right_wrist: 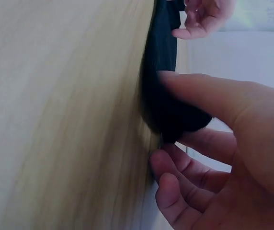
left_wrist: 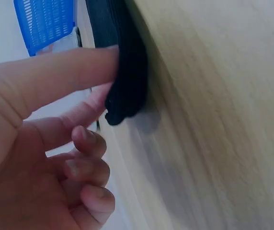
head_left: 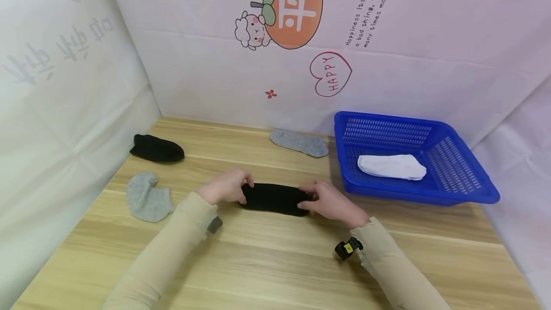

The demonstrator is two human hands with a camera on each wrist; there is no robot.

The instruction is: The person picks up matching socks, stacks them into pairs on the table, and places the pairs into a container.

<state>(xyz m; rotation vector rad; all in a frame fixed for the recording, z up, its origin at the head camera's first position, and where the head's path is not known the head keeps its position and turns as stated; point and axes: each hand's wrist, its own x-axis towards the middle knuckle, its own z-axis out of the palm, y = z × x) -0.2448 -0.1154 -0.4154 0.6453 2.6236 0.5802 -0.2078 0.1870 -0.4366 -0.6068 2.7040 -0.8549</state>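
Observation:
A black sock (head_left: 275,198) lies stretched out lengthwise on the table in front of the person. At its left end the left hand (head_left: 228,186) pinches it between thumb and index finger; in the left wrist view the other fingers curl loosely below the sock's edge (left_wrist: 132,72). The right hand (head_left: 329,201) holds the opposite end, its thumb on top and fingertips at the end of the sock (right_wrist: 168,105) in the right wrist view. Part of each end is hidden by the fingers.
A blue basket (head_left: 413,197) holding a white sock (head_left: 391,166) stands at the right. Behind the black sock lies a grey sock (head_left: 300,143). Toward the left edge are another black sock (head_left: 157,149) and a bent grey sock (head_left: 146,200). White printed cloth (head_left: 206,71) hangs behind the table.

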